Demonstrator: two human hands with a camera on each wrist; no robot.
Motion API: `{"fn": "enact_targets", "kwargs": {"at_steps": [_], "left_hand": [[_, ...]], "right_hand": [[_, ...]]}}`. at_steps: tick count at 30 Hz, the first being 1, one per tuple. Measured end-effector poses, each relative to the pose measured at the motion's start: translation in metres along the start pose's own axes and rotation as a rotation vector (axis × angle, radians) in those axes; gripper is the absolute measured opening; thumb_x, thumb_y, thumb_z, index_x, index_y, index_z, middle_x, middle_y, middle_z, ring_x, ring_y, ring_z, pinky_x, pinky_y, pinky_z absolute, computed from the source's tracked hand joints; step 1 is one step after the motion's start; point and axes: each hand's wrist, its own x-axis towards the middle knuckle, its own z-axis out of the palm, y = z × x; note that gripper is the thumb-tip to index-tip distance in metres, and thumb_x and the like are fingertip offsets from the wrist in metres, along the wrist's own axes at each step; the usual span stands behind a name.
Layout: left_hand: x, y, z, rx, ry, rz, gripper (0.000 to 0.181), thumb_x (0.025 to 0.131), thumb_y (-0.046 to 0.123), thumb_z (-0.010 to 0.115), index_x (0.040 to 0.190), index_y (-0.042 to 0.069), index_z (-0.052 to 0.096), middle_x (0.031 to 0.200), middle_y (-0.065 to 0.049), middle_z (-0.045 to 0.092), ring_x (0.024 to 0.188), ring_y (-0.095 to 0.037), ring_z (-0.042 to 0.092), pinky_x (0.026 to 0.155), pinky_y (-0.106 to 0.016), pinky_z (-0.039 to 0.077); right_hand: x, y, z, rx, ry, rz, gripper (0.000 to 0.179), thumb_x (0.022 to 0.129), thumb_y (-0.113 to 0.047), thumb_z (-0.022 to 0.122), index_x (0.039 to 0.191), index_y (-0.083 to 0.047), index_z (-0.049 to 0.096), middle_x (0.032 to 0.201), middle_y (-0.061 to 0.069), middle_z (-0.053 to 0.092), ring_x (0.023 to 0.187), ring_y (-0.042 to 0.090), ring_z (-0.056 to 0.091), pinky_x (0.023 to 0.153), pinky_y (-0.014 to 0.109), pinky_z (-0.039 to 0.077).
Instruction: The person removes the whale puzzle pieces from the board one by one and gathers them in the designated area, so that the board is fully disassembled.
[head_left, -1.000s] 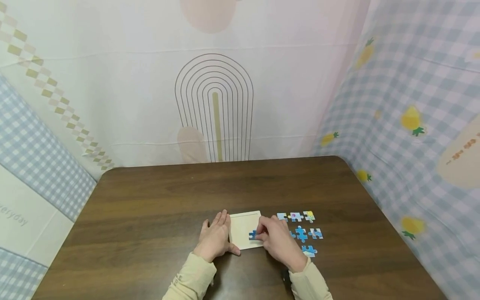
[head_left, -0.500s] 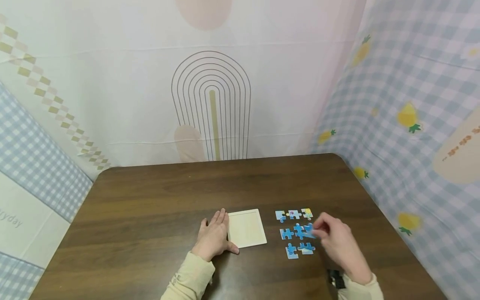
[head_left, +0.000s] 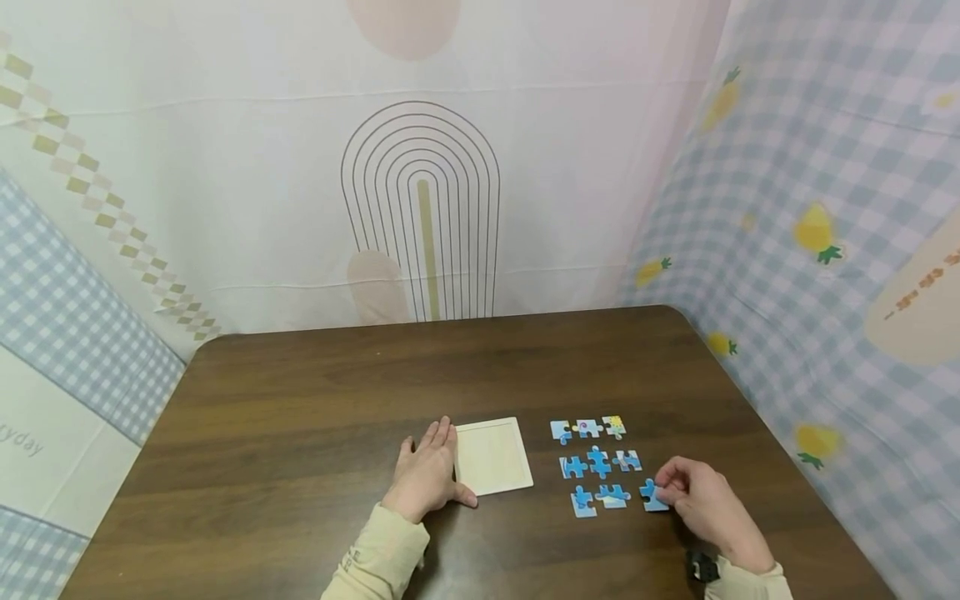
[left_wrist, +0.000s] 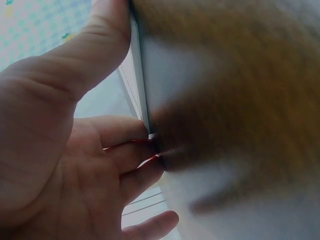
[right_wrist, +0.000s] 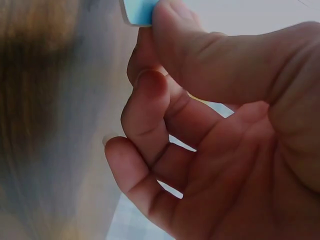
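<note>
A pale square puzzle tray [head_left: 492, 457] with a raised rim lies on the table. My left hand [head_left: 426, 477] rests along its left side, fingers straight and thumb at the near corner; in the left wrist view the tray's edge [left_wrist: 142, 85] meets the fingers. At the right, my right hand [head_left: 705, 504] pinches a blue jigsaw piece [head_left: 652, 495] between thumb and index finger. That piece's rounded corner [right_wrist: 139, 11] shows in the right wrist view. Left of it lie several loose pieces in rows, such as a blue piece [head_left: 598, 462] and a blue-and-white piece [head_left: 612, 497].
The dark wooden table [head_left: 315, 400] reaches back to a white patterned cloth [head_left: 270, 192]. A blue checked cloth [head_left: 757, 192] hangs along the right side. A black strap [head_left: 702, 567] sits on the right wrist.
My right hand has carried the blue jigsaw piece from over the tray rightward, past the rows, to the near row's right end. The left hand stays beside the tray.
</note>
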Motion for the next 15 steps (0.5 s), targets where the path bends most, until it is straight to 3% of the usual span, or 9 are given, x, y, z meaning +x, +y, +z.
{"fn": "enact_targets", "kwargs": {"at_steps": [15], "left_hand": [[0.0010,-0.0001,-0.0005,0.010,-0.015,-0.003,0.116,0.061,0.056,0.083,0.148,-0.003,0.034,0.157,-0.016,0.025,0.145,-0.029,0.024,0.109,-0.060,0.022]], "right_hand": [[0.0059,-0.0027,0.0059,0.053,-0.044,0.120,0.010,0.087,-0.004,0.069,0.091,-0.002,0.060,0.076,0.003,0.060,0.069,0.016,0.056,0.063,0.034,0.047]]}}
